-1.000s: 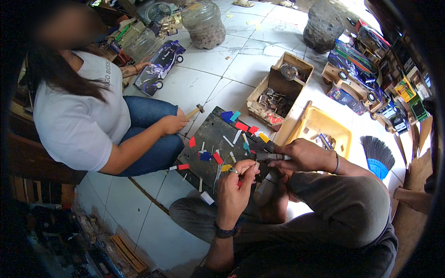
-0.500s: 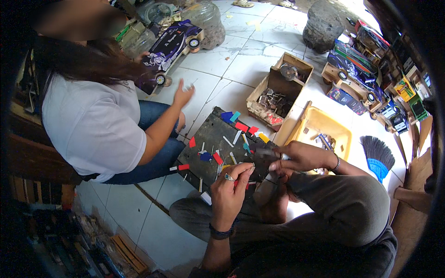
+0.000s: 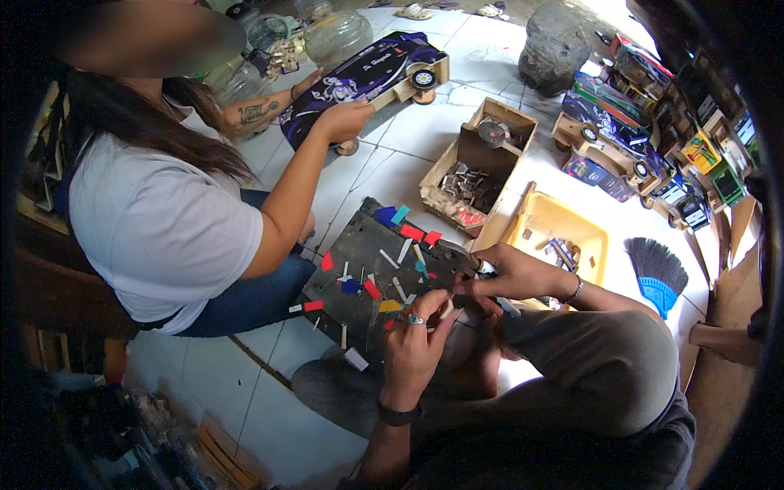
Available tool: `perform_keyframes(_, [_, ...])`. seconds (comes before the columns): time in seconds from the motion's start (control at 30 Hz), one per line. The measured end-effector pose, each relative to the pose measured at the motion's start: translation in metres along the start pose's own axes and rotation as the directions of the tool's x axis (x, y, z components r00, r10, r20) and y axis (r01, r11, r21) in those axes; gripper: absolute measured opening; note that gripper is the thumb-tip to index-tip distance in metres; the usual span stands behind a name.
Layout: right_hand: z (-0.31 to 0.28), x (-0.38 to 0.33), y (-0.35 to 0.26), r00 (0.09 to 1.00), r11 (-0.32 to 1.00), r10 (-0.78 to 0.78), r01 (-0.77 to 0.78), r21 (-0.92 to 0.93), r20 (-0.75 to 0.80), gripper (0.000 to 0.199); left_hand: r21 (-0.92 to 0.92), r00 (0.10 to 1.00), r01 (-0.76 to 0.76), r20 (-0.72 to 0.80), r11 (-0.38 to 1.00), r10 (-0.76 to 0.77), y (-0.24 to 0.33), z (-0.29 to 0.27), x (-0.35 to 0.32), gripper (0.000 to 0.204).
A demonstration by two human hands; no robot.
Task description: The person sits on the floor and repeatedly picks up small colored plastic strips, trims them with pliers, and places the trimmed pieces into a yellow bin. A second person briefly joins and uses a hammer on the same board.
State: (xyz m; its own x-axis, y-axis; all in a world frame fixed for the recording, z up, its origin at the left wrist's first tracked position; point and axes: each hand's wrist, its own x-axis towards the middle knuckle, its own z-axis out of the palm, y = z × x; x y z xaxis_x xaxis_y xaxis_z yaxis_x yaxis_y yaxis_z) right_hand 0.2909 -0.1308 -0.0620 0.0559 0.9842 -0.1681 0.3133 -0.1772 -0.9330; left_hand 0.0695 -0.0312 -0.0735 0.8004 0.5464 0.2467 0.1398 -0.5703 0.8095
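My left hand [image 3: 415, 343], a ring on one finger, pinches a small pale piece [image 3: 446, 309] between thumb and fingers. Close beside it, my right hand [image 3: 518, 273] is closed around a pliers-like tool [image 3: 456, 256]. Its dark jaws point up and left over the board, and a light handle end shows below the hand. Beneath both hands lies a dark worn board [image 3: 359, 245], strewn with small cut strips in red, blue, teal, yellow and white. A red strip [image 3: 371, 289] and a yellow piece [image 3: 390, 306] are among those nearest my left hand.
On the left a seated person [image 3: 163, 204] holds a purple-and-black toy vehicle [image 3: 359, 82] with wheels. Beyond the board stand a wooden box [image 3: 433, 184] of small blocks and a yellow tub [image 3: 600, 220]. A black-bristled brush [image 3: 657, 273] and several toy trucks [image 3: 612, 122] are at right.
The pliers-like tool has come to rest from a blur, its jaws showing more clearly. The other person has brought the toy vehicle nearer, now with both hands at it.
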Motion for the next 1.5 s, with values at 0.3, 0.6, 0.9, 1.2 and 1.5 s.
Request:
perform_keyframes(0.3, [-0.098,0.003,0.055,0.757,0.965,0.216,-0.067,0.255,-0.617,0.029,0.017,0.99,0.106,0.093,0.994,-0.107,-0.019,-0.006,-0.009,0.052])
perform_keyframes(0.6, [-0.182,0.023,0.146,0.52,0.819,0.512,-0.054,0.572,-0.684,0.029,0.029,0.953,0.133,0.27,0.991,-0.136,-0.012,0.001,-0.009,0.049])
perform_keyframes(0.9, [-0.16,-0.077,0.188,0.664,0.727,0.672,-0.677,0.119,-0.328,0.03,0.179,0.957,0.122,0.241,0.976,-0.163,-0.025,-0.019,-0.016,0.041])
perform_keyframes(1.2, [-0.085,-0.086,0.27,0.72,0.396,0.661,-0.573,-0.718,-0.21,0.037,0.202,0.934,0.043,0.339,0.978,-0.111,-0.034,-0.007,-0.019,0.04])
perform_keyframes(1.5, [-0.037,-0.082,0.289,0.697,0.177,0.529,-0.648,-0.74,-0.484,0.049,0.183,0.94,0.041,0.326,0.982,-0.1,-0.037,-0.006,-0.023,0.039])
